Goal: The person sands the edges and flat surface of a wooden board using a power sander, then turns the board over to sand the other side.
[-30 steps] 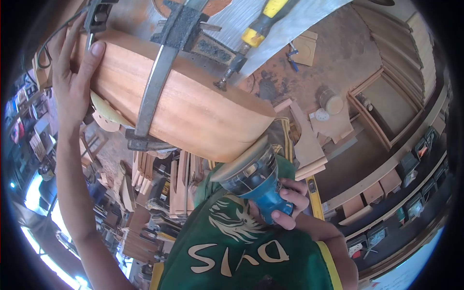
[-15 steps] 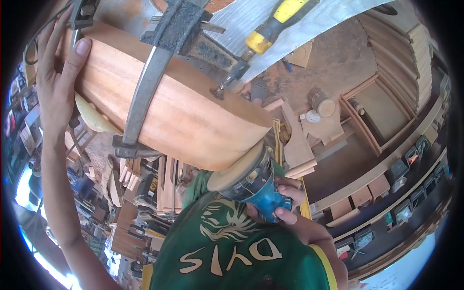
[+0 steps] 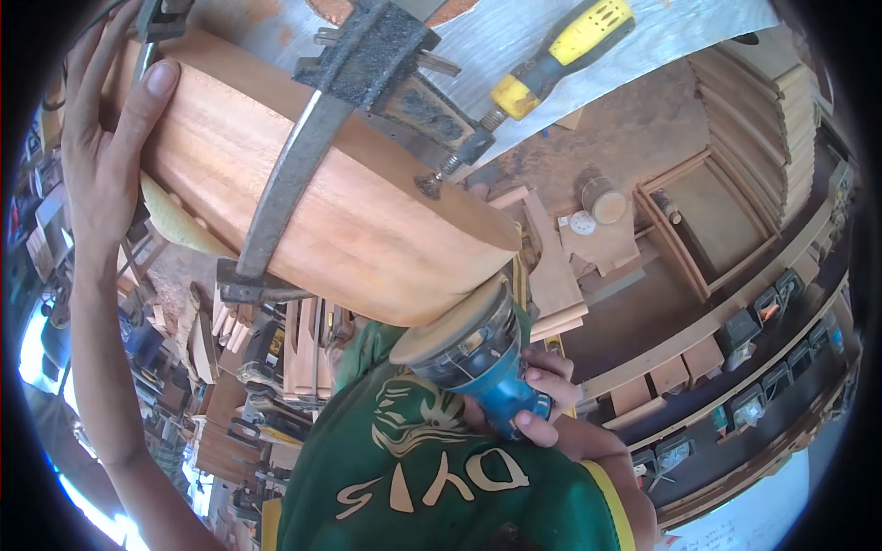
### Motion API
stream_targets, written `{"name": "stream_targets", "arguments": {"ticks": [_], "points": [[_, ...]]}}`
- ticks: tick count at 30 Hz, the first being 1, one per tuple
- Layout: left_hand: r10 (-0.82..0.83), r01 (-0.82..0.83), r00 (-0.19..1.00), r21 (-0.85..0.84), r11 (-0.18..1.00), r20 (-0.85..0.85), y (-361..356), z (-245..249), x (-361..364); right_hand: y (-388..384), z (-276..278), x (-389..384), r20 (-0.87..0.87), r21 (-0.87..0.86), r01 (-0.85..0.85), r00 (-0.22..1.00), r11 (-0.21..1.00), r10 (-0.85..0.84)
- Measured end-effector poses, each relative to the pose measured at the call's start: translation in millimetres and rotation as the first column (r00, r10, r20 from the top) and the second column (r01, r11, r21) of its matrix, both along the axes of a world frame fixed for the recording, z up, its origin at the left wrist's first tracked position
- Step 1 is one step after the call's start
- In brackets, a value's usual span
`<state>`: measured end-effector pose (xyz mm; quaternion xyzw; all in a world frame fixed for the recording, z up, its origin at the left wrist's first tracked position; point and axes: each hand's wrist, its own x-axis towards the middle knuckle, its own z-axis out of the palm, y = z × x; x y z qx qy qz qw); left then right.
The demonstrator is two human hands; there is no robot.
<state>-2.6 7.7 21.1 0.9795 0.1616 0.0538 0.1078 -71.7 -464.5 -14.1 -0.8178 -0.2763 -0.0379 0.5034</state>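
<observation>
A thick, curved wooden block (image 3: pixel 303 202) slants across the upper middle. My left hand (image 3: pixel 106 147) grips its left end, thumb on the front face and fingers reaching up around the edge. A bar clamp (image 3: pixel 294 184) with a yellow and black handle (image 3: pixel 560 60) crosses the block, its screw foot pressing on the top face. Part of another clamp (image 3: pixel 163 20) shows beside my left fingers. My right hand (image 3: pixel 542 395) is wrapped round a blue sander (image 3: pixel 501 367). The sander's round tan pad (image 3: pixel 450 321) meets the block's lower right side.
A light board (image 3: pixel 643 18) lies under the clamp handle. To the right are a wooden frame (image 3: pixel 703 220), a round tin (image 3: pixel 602 197) and stacked corrugated strips (image 3: pixel 753 129). Tool cases (image 3: pixel 744 326) line a shelf beyond. Wood offcuts (image 3: pixel 308 349) crowd the lower left.
The view has shifted slightly, so the clamp sits a little farther right. My right hand with the sander appears slightly lower and to the left. My left hand keeps its place on the block.
</observation>
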Motion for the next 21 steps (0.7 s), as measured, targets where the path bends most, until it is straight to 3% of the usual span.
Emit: {"name": "stream_targets", "arguments": {"ticks": [7, 10, 12, 18, 21], "points": [[-0.014, 0.014, 1.0, -0.077, 0.997, 0.003, -8.7, 4.2, 4.7, 11.2, 37.6, 19.7, 0.063, -0.109, -0.073, 0.995, 0.991, 0.081], [-0.121, 0.125, 0.987, -0.037, 0.991, 0.106, -5.6, 2.9, 11.0, 14.1, 49.1, 30.0, 0.074, -0.129, -0.146, 0.985, 0.981, 0.156], [-0.075, 0.081, 0.991, -0.058, 0.995, 0.11, -9.5, 1.9, 9.3, 12.9, 62.5, 39.6, 0.056, -0.17, -0.242, 0.965, 0.955, 0.255], [-0.014, 0.013, 0.999, 0.028, 1.0, 0.034, -7.0, 5.3, 8.4, 43.7, 90.4, 53.4, 0.092, -0.261, -0.205, 0.968, 0.943, 0.235], [-0.01, 0.011, 0.999, -0.01, 1.0, 0.046, -6.1, 2.6, 9.3, 43.3, 94.6, 54.9, 0.055, -0.236, -0.264, 0.957, 0.935, 0.284]]}}
